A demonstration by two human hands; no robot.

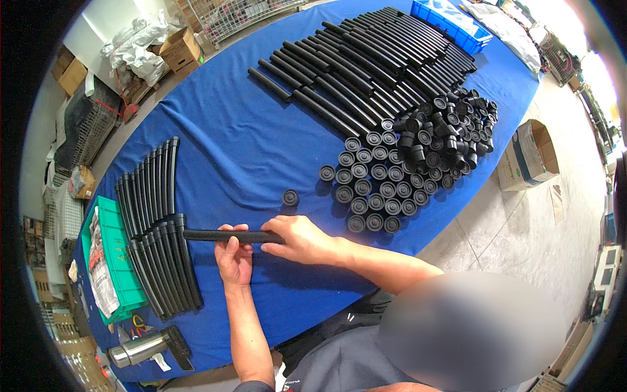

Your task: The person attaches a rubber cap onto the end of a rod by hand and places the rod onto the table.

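Observation:
A black tube (208,235) lies level across my two hands, above the blue cloth. My left hand (235,258) holds it near its middle from below, thumb and fingers around it. The right hand (300,240) grips its right end, and the palm hides that tip. Just beyond my hands, a single round black cap (290,196) stands by itself on the cloth. Many more black caps (395,173) are gathered to the right, some upright in rows, others heaped. At the left, close to the held tube's far end, two rows of black tubes (163,268) lie side by side.
Many black tubes (366,59) are stacked at the table's back, near a blue crate (450,27). A green crate (121,261) stands on the left edge. Closer in lies a steel flask (138,349). A cardboard box (528,157) sits on the floor, right of the blue-covered table (222,150).

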